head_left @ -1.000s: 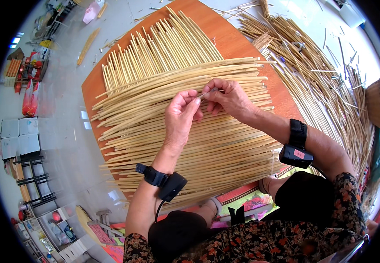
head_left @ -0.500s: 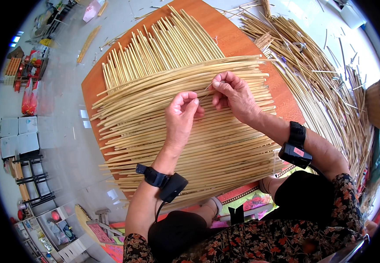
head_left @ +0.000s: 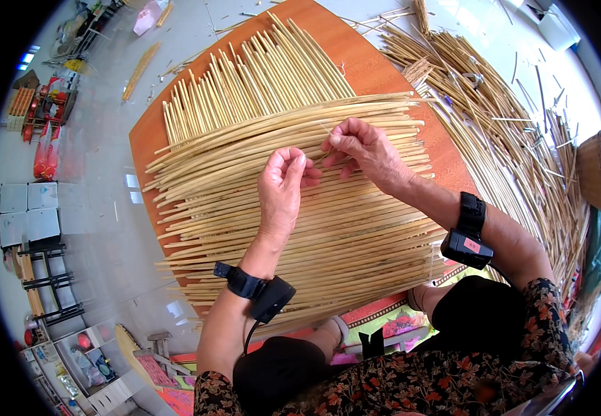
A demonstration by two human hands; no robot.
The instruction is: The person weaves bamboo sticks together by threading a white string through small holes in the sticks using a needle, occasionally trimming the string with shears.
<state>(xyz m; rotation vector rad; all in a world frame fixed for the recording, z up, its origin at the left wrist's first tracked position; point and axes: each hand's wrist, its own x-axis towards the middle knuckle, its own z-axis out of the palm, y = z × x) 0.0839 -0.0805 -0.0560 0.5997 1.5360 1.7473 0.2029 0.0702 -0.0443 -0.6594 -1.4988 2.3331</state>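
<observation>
Over a mat of pale straw-coloured stalks, laid crosswise in rows, my two hands work close together. My right hand is closed in a pinch, and a thin pale strand sticks out at its fingertips. Just to its left, my left hand also pinches, thumb against forefinger. The strand appears to run between the hands, but its end at the left fingertips is too fine to make out. A second group of stalks points away from me beyond the crosswise ones.
The stalks lie on a reddish-brown board. On the floor to the right is a large heap of loose stalks, with a woven basket beyond it. A wooden stool and a shelf unit stand at lower left.
My right hand has shifted slightly left, with its fingertips nearer my left hand. My left hand has barely moved. The stalks lie as before.
</observation>
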